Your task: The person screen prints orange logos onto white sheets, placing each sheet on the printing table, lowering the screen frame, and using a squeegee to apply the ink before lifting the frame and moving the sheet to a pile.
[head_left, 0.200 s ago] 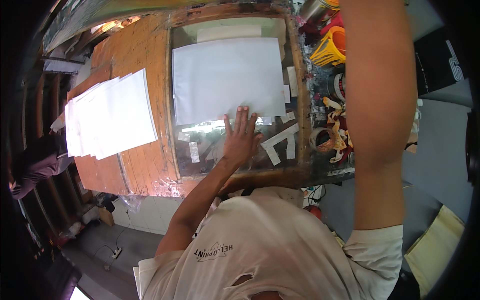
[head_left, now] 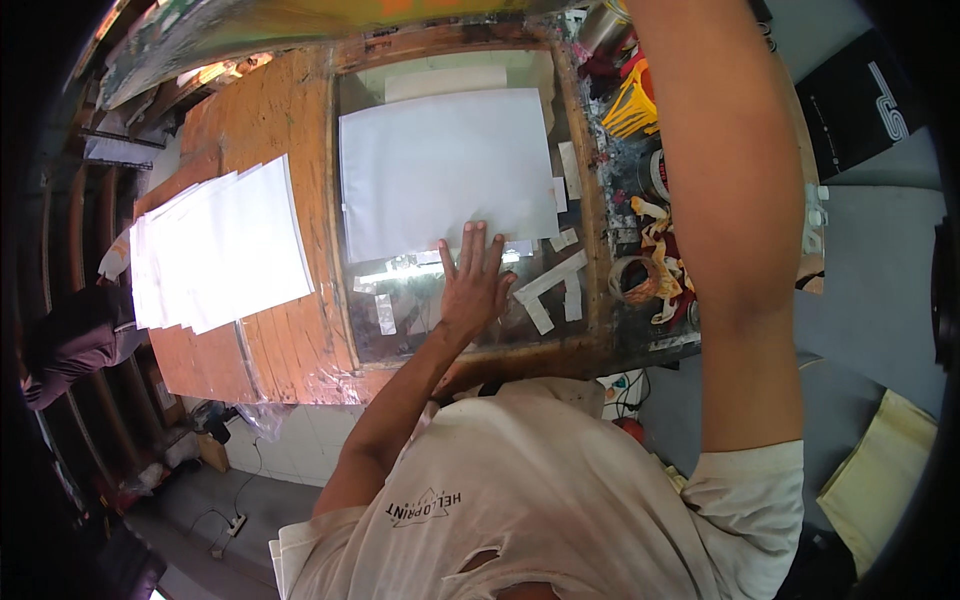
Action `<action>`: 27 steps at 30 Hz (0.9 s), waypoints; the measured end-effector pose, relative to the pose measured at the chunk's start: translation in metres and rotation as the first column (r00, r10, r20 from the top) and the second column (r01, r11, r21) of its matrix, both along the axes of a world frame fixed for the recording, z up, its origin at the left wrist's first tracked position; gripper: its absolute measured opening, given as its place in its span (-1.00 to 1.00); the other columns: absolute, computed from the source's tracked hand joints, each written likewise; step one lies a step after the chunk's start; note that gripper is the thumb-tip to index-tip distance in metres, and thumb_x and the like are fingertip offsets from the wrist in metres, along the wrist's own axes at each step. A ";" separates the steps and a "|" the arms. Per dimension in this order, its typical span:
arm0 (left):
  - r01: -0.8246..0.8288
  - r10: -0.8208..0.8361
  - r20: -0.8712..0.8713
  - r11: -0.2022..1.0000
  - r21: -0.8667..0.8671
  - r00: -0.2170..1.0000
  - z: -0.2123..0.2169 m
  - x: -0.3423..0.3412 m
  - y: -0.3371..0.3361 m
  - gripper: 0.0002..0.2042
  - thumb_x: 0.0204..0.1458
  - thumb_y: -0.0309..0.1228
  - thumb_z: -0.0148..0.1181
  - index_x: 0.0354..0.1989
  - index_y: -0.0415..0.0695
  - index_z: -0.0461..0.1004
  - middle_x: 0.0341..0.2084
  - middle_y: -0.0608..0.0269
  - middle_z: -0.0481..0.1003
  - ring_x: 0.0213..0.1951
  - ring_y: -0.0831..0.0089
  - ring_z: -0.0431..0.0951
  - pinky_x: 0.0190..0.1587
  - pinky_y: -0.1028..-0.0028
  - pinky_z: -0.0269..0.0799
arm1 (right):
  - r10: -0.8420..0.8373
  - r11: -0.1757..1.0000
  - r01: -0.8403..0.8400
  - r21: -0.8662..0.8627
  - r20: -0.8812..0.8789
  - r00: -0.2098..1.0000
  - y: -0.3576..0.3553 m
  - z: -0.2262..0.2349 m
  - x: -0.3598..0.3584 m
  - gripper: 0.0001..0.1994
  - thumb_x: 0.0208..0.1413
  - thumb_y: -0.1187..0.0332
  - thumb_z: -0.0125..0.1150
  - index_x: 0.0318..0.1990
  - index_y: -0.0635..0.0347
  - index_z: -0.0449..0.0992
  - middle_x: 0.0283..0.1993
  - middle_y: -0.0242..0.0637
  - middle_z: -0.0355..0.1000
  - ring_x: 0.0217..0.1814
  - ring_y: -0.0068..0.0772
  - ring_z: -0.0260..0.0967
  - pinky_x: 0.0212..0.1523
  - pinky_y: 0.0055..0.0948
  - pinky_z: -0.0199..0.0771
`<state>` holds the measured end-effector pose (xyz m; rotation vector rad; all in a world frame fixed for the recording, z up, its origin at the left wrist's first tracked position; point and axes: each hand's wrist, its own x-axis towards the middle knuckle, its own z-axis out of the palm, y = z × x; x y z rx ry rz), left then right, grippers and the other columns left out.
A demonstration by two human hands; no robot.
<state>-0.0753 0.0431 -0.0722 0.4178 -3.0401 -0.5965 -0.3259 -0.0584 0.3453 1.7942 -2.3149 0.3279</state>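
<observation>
Touching fingers [head_left: 472, 250]: white sheet's [head_left: 445, 170] near edge

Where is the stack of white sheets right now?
In the head view, the stack of white sheets lies fanned on the wooden table, left of the glass panel.

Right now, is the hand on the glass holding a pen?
No, the left hand lies flat and empty, fingers spread, at the edge of the white sheet.

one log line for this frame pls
left hand: flat, fingers spread on near edge of white sheet | right hand: out of view, arm raised | paper stack: left on wooden table
</observation>
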 end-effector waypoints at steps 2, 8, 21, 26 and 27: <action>-0.028 0.029 -0.048 0.999 0.018 0.998 0.011 0.000 -0.004 -0.37 0.38 -0.11 -0.02 0.53 -0.15 0.09 0.58 -0.15 -0.18 0.60 -0.05 -0.29 0.48 -0.39 -0.45 | 0.034 0.993 -0.050 0.111 0.142 0.989 0.005 0.008 -0.002 -0.49 0.43 0.00 -0.05 -0.11 0.35 0.60 -0.28 -0.11 0.54 -0.34 -0.28 0.48 -0.20 -0.15 0.56; -0.095 0.420 -0.405 0.780 0.618 0.812 0.106 0.026 -0.034 -0.36 0.34 -0.14 0.10 0.49 -0.22 0.14 0.51 -0.18 0.07 0.56 -0.01 0.00 0.52 -0.19 -0.25 | 0.087 0.984 -0.044 -0.173 0.251 0.964 0.053 -0.092 0.050 -0.51 0.26 -0.05 0.14 0.12 0.13 0.61 -0.30 -0.12 0.56 -0.24 -0.18 0.53 -0.05 -0.08 0.39; -0.126 0.638 0.605 -0.631 0.765 0.476 0.054 0.076 -0.018 -0.59 0.37 0.06 0.04 0.10 -0.02 0.33 0.19 0.16 0.35 0.37 0.20 0.28 0.45 -0.25 -0.12 | -0.116 0.993 0.110 0.043 0.175 0.978 0.127 -0.336 0.141 -0.33 0.09 0.51 0.23 0.43 0.01 0.32 -0.21 -0.22 0.37 -0.11 -0.20 0.34 -0.05 -0.11 0.19; -0.124 0.632 0.636 -0.659 0.741 0.442 0.047 0.084 -0.013 -0.63 0.40 0.00 0.00 0.07 -0.06 0.34 0.19 0.15 0.37 0.39 0.19 0.27 0.44 -0.27 -0.12 | -0.070 0.997 0.064 0.044 0.141 0.987 0.138 -0.355 0.157 -0.31 0.09 0.51 0.23 0.44 -0.05 0.32 -0.22 -0.23 0.38 -0.11 -0.20 0.37 0.02 0.03 0.19; -0.121 0.634 0.631 -0.656 0.745 0.447 0.050 0.084 -0.014 -0.62 0.39 0.00 0.01 0.07 -0.07 0.34 0.18 0.16 0.38 0.39 0.20 0.27 0.43 -0.27 -0.10 | -0.062 0.998 0.061 0.009 0.123 0.990 0.135 -0.357 0.155 -0.31 0.09 0.51 0.23 0.44 -0.06 0.32 -0.22 -0.24 0.39 -0.10 -0.20 0.37 0.04 0.08 0.19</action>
